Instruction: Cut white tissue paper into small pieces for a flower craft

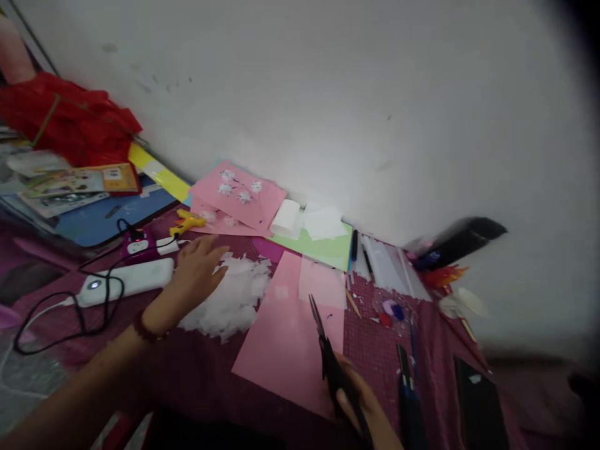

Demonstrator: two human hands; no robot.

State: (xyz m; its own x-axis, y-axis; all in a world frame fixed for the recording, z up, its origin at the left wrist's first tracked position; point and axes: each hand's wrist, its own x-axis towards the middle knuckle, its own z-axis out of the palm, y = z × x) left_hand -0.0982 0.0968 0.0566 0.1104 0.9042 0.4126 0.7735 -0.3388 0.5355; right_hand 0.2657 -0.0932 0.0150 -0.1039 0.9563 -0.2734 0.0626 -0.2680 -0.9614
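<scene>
My left hand reaches over the left edge of a heap of small white paper pieces, its fingers stretched out and holding nothing. My right hand grips the handles of black scissors. The blades point away from me and look nearly closed. Beneath them lies a pink sheet of paper, with a thin white sheet across its far right part. Whether the scissors touch the paper I cannot tell.
Along the wall lie pink cards with white flowers, a white roll and a green sheet. At left are a yellow glue gun, a purple power strip and a white device with loose cables. A cutter lies at right.
</scene>
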